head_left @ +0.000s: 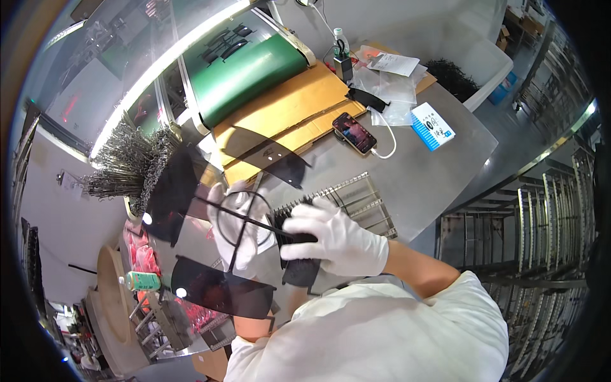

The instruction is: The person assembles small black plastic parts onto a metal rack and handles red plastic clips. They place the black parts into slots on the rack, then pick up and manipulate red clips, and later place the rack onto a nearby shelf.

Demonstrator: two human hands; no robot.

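Observation:
A black wire rack [247, 218], shaped as a cross with a ring at its centre, hangs in front of me. Dark tinted curved lenses sit on its arms: one lens [270, 156] at the top, another lens [170, 197] at the left and a third lens [219, 290] low down. Behind the ring, my white-gloved left hand [234, 223] is closed about the rack's middle, its grip partly covered. My gloved right hand [337, 239] pinches a dark lens [300, 270] at the rack's right arm. A row of dark pieces [289, 216] stands beside that hand.
A metal wire tray [372, 207] lies on the grey table [439, 172]. Farther back are cardboard [286, 108], a phone [354, 132], a blue-white box [433, 126] and a green conveyor belt [248, 79]. Bundled wire hooks [130, 162] stand left; metal racks [541, 216] stand right.

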